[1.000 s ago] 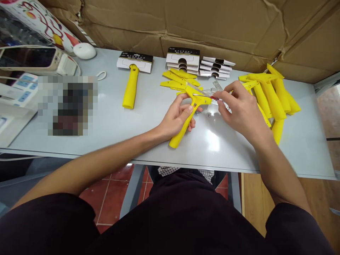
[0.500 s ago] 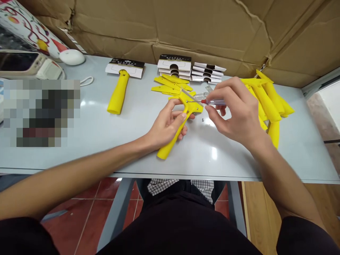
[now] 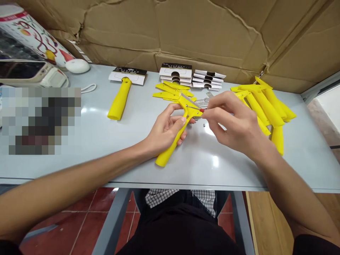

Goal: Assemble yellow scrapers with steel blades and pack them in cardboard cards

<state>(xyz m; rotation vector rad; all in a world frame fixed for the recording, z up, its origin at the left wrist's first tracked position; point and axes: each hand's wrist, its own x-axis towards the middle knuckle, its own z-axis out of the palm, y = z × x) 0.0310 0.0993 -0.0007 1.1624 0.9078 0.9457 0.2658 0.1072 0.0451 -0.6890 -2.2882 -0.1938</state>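
My left hand (image 3: 168,128) is closed around the neck of a yellow scraper (image 3: 170,150), whose wide head with a metal strip and screws tilts up to the right. Pinched in my right hand (image 3: 232,124) is a small screwdriver (image 3: 202,110) with a red collar; its thin shaft lies across the scraper head, and its handle is mostly hidden by my fingers. A tiny screw (image 3: 204,125) lies on the table just below the scraper head. Behind it are flat yellow plates (image 3: 167,95) in a loose pile and some metal pieces (image 3: 203,102).
Several yellow handles (image 3: 268,106) are heaped at the right. Folded cards (image 3: 175,72) stand in stacks at the back, beside a carded yellow scraper (image 3: 120,99). A white mouse (image 3: 77,66) and a handheld device (image 3: 32,74) sit at the left. Cardboard (image 3: 186,32) walls the table's back.
My right hand has turned, its fingers now covering most of the screwdriver's handle. The left hand keeps its hold on the scraper. The whole view has shifted slightly.
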